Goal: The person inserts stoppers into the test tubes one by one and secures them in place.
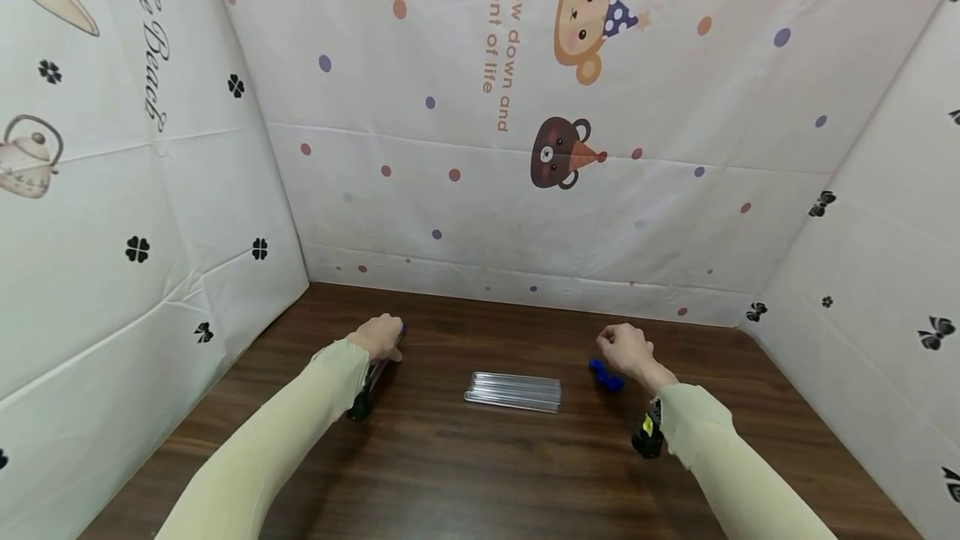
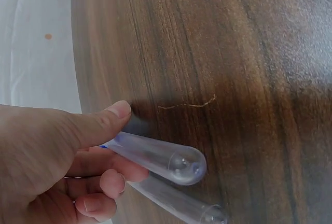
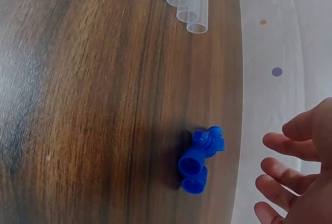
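At the left of the table, my left hand (image 1: 380, 337) holds a clear test tube (image 2: 161, 156) between thumb and fingers. Its rounded end points away from the hand, and a bit of blue shows near the thumb. A second clear tube (image 2: 181, 200) lies just under it, partly hidden by the fingers. On the right, my right hand (image 1: 628, 350) hovers beside several small blue caps (image 3: 199, 162) that sit clustered on the table. Its fingers are loosely bent, apart from the caps, with nothing between them.
Several clear test tubes (image 1: 513, 392) without caps lie side by side mid-table, their open ends toward the caps. Printed white cloth (image 1: 480, 215) walls in the brown wooden table (image 1: 450, 473) at the back and both sides.
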Demonstrator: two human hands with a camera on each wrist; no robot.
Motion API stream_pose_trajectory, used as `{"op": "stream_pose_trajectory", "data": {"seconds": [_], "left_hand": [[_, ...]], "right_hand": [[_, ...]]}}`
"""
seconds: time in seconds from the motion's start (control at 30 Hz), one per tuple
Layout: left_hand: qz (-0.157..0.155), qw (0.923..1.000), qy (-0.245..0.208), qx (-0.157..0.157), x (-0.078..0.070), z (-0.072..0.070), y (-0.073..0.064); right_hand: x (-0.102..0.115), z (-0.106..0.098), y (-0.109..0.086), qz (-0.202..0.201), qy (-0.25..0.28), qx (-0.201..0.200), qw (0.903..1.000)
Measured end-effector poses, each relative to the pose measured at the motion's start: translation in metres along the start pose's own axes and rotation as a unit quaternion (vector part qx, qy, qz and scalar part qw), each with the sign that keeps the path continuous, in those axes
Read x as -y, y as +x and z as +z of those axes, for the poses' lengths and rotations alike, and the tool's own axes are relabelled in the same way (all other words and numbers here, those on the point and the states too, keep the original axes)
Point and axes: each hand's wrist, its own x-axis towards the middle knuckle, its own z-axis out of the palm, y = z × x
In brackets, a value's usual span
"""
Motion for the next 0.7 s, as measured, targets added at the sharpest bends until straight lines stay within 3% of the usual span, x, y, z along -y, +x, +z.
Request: {"op": "stream_pose_trajectory", "data": {"seconds": [0.23, 0.43, 0.6, 0.7], "left_hand": [[-0.002, 1.0, 0.004, -0.003, -0.001, 0.0, -0.002], [0.017, 0.998, 0.041, -0.044, -0.01, -0.001, -0.005], [0.035, 0.9902, 0.083, -0.106, -0.036, -0.003, -0.004], [0.078, 0.9834, 0.087, -0.139, -0.059, -0.004, -0.002]], "right_hand": [[-0.005, -0.002, -0.003, 0.015, -0.009, 0.046, 0.9988], [-0.01, 0.005, -0.003, 0.025, -0.014, 0.055, 0.998], [-0.014, 0.014, -0.001, 0.015, -0.028, 0.042, 0.9986], [-0.015, 0.019, -0.001, 0.002, -0.042, 0.038, 0.9984]]}}
